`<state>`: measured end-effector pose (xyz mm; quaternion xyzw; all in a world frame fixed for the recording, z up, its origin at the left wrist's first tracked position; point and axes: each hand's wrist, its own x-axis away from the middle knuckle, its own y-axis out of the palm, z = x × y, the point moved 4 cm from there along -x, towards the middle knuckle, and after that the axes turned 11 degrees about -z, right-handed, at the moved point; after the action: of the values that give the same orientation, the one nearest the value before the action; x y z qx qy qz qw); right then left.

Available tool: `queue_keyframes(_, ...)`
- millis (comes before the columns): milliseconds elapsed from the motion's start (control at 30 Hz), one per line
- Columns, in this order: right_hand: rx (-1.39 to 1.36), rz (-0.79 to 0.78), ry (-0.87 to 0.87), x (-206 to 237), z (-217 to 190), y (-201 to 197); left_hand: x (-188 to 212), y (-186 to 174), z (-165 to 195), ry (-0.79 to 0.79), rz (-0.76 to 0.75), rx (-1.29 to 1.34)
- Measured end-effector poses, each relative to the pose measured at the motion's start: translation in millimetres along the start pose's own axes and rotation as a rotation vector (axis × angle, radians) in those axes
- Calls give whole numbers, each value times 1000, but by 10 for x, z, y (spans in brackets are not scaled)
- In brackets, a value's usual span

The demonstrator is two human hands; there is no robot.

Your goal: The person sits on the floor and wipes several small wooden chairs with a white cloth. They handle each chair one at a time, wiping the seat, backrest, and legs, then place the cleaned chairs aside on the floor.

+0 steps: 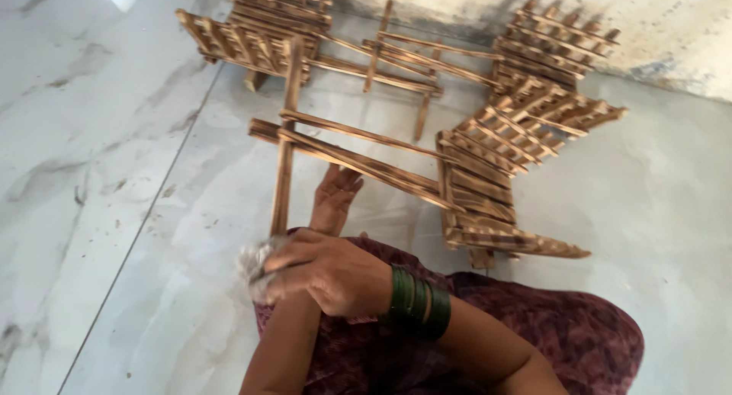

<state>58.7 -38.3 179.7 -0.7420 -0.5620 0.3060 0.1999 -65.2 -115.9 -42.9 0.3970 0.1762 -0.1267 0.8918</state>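
My right hand [328, 273], with green bangles at the wrist, crosses over my left forearm and is closed on a whitish fluffy wad [252, 264]. My left hand [334, 200] reaches forward with its fingers stretched out, and the fingertips sit at the lower slat of a scorched wooden slat frame [358, 162] lying on the floor. It grips nothing that I can see. The frame's long upright stick [286, 147] passes just left of both hands.
More slatted wooden frames lie beyond: one at the back left [259, 33], one at the back right [549, 67], and a folded one at the right [488, 204]. The floor is white marble tile [91, 174]. A stained wall [656, 21] runs along the back. Maroon cloth [534, 319] covers my lap.
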Motion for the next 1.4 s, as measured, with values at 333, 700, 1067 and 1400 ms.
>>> queue_keyframes(333,485,785,474,2007,150,-789,1,-66,-45,-130,199,-55)
queue_keyframes(700,558,821,980,3723,886,-574,-117,-64,-110,-148,357,-59)
queue_keyframes(1067,701,803,1049,3577,1317,-463,-409,-73,-152,-233,553,31)
queue_keyframes(1400,681,924,1044,3666,1601,-459,-377,-38,-146,-239,588,9)
